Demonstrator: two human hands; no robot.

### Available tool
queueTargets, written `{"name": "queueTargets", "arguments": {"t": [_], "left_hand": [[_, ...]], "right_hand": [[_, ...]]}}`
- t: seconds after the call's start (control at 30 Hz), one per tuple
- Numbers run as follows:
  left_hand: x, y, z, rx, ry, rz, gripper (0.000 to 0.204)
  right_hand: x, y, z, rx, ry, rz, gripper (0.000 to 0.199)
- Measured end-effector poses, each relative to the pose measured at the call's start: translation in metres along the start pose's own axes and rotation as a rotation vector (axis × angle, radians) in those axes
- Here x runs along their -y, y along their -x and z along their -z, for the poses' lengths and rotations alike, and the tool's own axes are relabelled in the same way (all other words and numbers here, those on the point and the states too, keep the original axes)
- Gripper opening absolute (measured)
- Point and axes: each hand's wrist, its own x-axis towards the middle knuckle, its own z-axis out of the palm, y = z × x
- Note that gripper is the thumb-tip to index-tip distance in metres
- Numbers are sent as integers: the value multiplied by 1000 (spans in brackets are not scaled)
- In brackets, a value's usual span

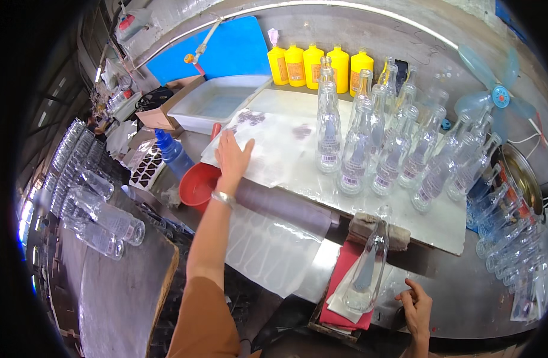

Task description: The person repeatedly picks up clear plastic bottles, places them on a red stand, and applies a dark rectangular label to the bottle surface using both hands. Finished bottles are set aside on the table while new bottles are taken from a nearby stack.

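Note:
My left hand (233, 156) reaches out with fingers spread over the near left edge of a white sheet (268, 156) with purple smudges. It holds nothing, and a red bowl (197, 186) sits just below and left of it. My right hand (416, 307) is low at the right, its fingers loosely bent and apart, with nothing visible in them. Beside it a clear glass bottle (369, 268) with a grey printed shape lies tilted, its neck against a wrapped block (399, 235) and its base on white and red cloths (339, 316).
Several clear printed bottles (351, 173) stand on the white board. Yellow bottles (313, 67), a plastic basin (250, 83) and a blue fan (499, 96) line the back. A blue squeeze bottle (171, 152) stands left; a clear sheet (274, 256) hangs in front. More bottles (113, 221) lie far left.

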Motion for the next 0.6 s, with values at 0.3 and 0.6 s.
{"name": "queueTargets", "arguments": {"t": [0.3, 0.6], "left_hand": [[15, -23, -10, 267, -295, 101, 78], [-12, 12, 11, 162, -27, -109, 70]], "right_hand": [[-7, -13, -10, -20, 57, 41, 33], [-10, 1, -3, -48, 98, 105, 30]]}}
